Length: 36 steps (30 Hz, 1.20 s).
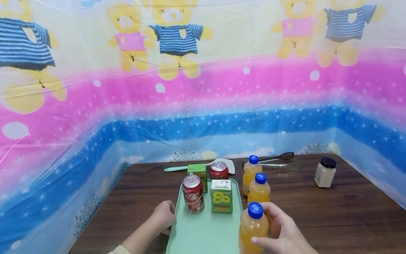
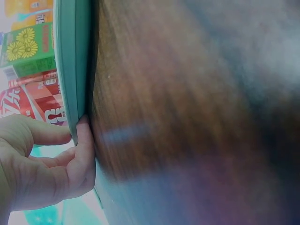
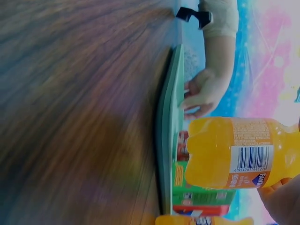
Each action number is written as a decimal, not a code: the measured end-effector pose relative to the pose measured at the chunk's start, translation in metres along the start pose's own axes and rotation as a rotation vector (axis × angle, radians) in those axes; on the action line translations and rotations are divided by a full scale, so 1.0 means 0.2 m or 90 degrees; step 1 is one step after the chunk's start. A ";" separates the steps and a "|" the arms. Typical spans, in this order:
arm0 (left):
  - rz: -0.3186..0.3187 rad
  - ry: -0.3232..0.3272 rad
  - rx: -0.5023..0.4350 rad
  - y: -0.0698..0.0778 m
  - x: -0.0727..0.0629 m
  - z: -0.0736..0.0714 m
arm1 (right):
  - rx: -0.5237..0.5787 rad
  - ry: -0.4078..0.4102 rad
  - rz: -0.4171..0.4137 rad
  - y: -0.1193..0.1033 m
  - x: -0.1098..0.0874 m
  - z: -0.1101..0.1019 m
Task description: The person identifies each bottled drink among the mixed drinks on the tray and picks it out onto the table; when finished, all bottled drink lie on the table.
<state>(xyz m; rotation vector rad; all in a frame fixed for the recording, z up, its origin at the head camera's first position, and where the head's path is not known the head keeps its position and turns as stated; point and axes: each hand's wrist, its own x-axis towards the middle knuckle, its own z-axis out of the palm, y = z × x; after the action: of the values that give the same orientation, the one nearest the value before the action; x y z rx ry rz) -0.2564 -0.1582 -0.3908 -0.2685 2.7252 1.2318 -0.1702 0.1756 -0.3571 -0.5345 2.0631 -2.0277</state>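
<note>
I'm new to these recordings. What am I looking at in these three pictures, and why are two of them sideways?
There is no machine here: a person works with bare hands and wears three cameras. The wide picture comes from the head; the two tilted ones come from the wrists, so they turn with the arms. The left hand grips the edge of a green tray on a wooden table. The right hand holds an orange drink bottle at the tray's right edge. On the tray stand two red cans and two green juice cartons. Two more orange bottles, a jar, tongs and a spatula are on the table.
</note>
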 end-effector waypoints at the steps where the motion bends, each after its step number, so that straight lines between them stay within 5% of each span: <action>1: 0.001 -0.001 0.000 0.00 0.00 0.00 | -0.009 0.012 0.006 0.00 0.00 -0.01; 16: 0.011 -0.004 -0.004 0.00 0.00 0.00 | -0.068 0.037 -0.044 0.04 -0.06 -0.15; 24: -0.001 0.001 0.001 -0.01 0.00 0.00 | -0.012 0.009 -0.038 0.08 -0.07 -0.16; 36: -0.001 -0.004 -0.005 -0.01 0.00 0.00 | -0.015 0.004 -0.026 0.11 -0.05 -0.18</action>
<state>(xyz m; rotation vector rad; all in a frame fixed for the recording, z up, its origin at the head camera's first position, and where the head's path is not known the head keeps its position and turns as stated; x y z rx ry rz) -0.2560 -0.1595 -0.3914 -0.2663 2.7149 1.2417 -0.1773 0.2131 -0.3777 -0.5806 2.0984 -2.0325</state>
